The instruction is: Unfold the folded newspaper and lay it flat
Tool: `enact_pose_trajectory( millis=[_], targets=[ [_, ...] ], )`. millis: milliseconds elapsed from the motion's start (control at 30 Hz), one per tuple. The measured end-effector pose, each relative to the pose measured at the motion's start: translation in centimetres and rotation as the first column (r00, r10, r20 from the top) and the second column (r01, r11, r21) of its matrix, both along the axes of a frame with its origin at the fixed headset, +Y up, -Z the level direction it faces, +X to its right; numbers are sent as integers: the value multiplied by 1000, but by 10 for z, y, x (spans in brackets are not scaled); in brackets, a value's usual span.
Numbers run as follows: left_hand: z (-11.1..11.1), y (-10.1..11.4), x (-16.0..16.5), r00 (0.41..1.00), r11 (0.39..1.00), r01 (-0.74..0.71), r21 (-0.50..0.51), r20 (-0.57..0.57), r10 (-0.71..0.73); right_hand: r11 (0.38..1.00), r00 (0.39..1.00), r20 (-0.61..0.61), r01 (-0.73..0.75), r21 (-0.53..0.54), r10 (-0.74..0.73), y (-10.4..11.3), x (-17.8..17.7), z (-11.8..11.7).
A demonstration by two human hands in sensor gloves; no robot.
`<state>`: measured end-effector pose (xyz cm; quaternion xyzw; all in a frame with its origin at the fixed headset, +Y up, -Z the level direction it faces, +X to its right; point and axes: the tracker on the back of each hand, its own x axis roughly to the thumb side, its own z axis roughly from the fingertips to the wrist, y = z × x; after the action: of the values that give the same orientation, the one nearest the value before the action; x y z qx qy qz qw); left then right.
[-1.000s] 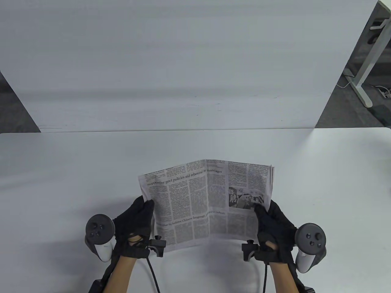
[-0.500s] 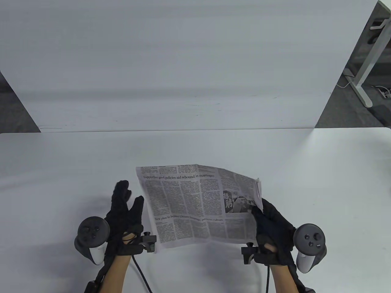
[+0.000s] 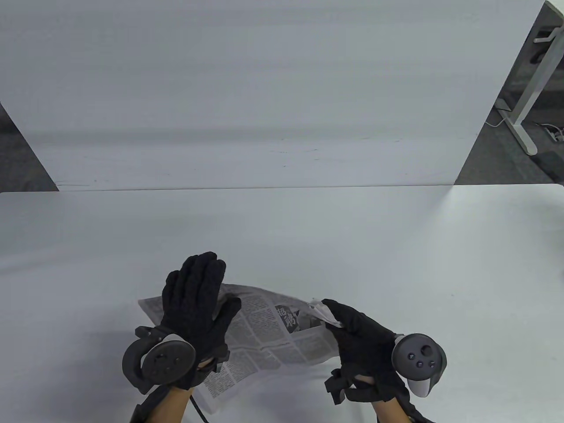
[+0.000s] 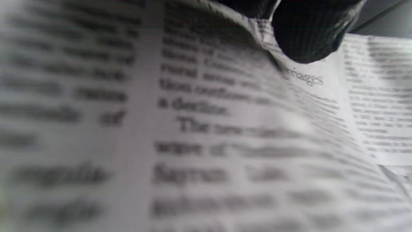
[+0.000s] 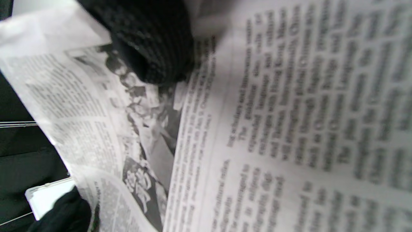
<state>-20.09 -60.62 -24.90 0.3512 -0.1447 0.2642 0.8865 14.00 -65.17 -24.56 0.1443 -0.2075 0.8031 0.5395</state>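
Newspaper [image 3: 269, 337] is sitting low at the table's [image 3: 396, 246] near edge, with bare surface stretching wide behind and to both sides. Left hand [image 3: 194, 299] is lying spread, palm down, on its left half; right hand [image 3: 359, 337] is pinching the raised right edge. Left wrist view is showing "rriages" in the headline; a photo is carrying Chinese characters, other print blurred.

White table [image 3: 396, 246] lies bare beyond the newspaper [image 3: 264, 339]; an upright board [image 3: 264, 110] walls its far edge.
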Motion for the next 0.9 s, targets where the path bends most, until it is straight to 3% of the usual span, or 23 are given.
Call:
enact_pose_trajectory(
  millis=[167,333,467,633,767,900],
  targets=[
    [-4,-4,-2,1000,999,-23,28,-9,23,999,999,26,-40,1,40,0,1,-1],
    [-12,-14,-14,993,996,-89,-13,-80,88,979,947,248,-206,-12,202,1,18,-3],
    [-22,-29,-33,953,951,-289,-106,-131,275,993,947,303,-82,-87,104,-9,39,-9],
    [-37,-62,-54,836,800,-545,-252,-243,493,949,961,200,233,-214,-191,-32,49,-20],
    [-46,-86,-58,741,656,-671,-345,-287,607,908,955,87,296,-296,-284,-40,44,-26],
    [-49,-100,-55,681,565,-727,-390,-303,667,865,951,26,290,-410,-307,-52,39,-33]
  ],
)
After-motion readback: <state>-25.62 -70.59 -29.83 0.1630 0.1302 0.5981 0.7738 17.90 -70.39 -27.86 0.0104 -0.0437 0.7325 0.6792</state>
